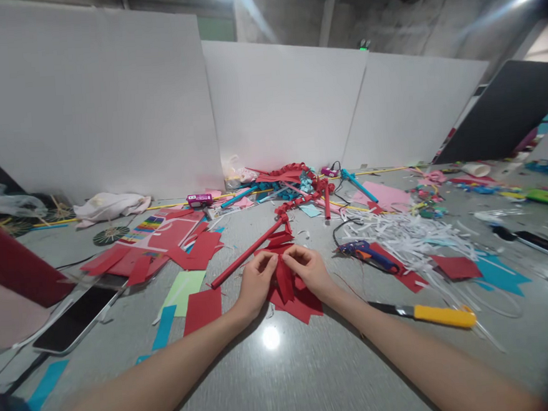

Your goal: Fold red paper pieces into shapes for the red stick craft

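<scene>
Between my hands, in the middle of the head view, is a folded piece of red paper (285, 280), pinched from both sides. My left hand (259, 278) grips its left edge with thumb and forefinger. On the opposite edge, the fingertips of my right hand (310, 272) are closed too. Beneath it lie more red paper sheets (304, 303) with pointed corners. Just beyond my hands, a red rolled paper stick (247, 254) slants to the left. A red twisted paper chain (301, 197) runs from its upper end toward the back.
A yellow-handled knife (444, 316) and a blue glue gun (369, 254) lie to the right, near shredded white paper strips (412, 233). On the left are a phone (82, 316), red paper sheets (203, 310) and a green sheet (184, 292). White panels (286, 104) stand behind.
</scene>
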`<state>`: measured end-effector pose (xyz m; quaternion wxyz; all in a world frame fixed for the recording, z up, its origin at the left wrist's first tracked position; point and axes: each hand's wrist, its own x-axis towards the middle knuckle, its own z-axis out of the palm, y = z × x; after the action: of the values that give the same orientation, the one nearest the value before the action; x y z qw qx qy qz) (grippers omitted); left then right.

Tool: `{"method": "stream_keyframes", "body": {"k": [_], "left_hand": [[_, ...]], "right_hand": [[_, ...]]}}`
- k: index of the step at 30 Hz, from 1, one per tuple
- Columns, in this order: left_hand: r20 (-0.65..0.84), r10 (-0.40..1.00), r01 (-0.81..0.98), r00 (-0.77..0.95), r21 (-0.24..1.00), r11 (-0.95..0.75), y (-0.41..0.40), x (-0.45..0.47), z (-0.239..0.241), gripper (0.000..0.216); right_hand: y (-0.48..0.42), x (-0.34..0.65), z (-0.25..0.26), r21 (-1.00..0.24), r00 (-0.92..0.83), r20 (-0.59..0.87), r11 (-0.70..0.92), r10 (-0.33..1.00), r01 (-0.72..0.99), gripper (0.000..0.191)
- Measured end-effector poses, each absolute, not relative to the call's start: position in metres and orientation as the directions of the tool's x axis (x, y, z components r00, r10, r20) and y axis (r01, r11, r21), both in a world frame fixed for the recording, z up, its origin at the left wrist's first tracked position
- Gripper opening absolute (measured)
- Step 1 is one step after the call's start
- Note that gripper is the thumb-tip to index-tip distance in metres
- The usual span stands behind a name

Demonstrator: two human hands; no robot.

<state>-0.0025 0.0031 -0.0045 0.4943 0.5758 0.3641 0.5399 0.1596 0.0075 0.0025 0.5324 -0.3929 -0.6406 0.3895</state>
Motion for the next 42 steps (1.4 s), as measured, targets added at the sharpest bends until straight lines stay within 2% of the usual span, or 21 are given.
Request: {"method": "stream_keyframes", "body": {"k": [42], "left_hand": [[0.302,0.945,-0.013,0.128,0.953,-0.303,0.0004,-0.0023,0.0002,0.028]], "right_hand": [[0.0033,0.1592,0.0050,-0.919,-0.122,0.374,0.385,0.920,0.087,0.028]]}}
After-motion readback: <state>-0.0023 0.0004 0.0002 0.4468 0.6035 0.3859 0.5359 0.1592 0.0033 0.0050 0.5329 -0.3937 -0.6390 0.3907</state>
